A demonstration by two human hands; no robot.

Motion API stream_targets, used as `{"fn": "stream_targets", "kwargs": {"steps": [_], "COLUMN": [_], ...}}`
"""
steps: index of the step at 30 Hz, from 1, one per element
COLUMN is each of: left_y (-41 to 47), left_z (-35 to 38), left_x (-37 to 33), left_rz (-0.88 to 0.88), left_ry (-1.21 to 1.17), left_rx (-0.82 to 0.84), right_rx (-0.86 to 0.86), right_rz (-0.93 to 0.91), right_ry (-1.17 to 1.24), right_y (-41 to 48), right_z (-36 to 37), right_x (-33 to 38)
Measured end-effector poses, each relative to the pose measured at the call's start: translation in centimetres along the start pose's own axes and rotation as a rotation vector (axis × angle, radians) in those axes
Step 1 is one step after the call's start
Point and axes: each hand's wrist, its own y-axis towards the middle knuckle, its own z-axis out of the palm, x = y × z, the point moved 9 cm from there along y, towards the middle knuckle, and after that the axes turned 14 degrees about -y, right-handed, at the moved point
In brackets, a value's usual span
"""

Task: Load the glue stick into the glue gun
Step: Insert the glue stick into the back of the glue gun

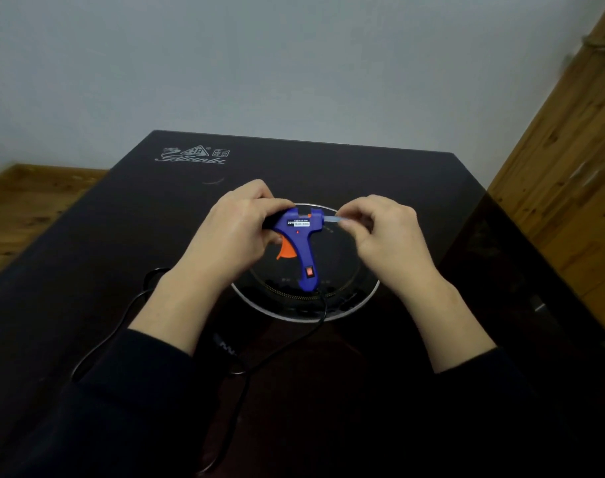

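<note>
Glue stick [334, 219] pinched in right hand [390, 243], left hand [240, 232] clamped on glue gun [299, 243], above dark glossy table [380, 177], grey wall [294, 63] behind.

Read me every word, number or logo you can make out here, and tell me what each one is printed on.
"20W": white print on the side of the blue glue gun, left of its white label.
White label on the glue gun: lines of print, too small to read.
Silver script logo on the far left of the black table: stylised word, possibly "Gijunlu", not certain.
Emblem and boxed characters above that script: too blurred to read.
</note>
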Motion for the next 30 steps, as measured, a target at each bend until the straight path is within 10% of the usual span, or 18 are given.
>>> {"fn": "stream_targets", "kwargs": {"steps": [10, 20, 30], "left_y": [-0.2, -0.1, 0.0], "left_z": [-0.8, -1.6, -0.7], "left_x": [0.4, -0.1, -1.2], "left_rz": [-0.050, -0.040, 0.017], "left_ry": [-0.030, -0.014, -0.066], "left_rx": [-0.059, -0.115, -0.073], "right_rx": [-0.209, 0.345, 0.527], "right_rz": [-0.053, 0.319, 0.510], "right_ry": [0.123, 0.309, 1.274], "right_y": [-0.5, -1.0, -2.8], "right_z": [-2.3, 4.7, 9.0], "right_x": [2.3, 0.4, 3.1]}}
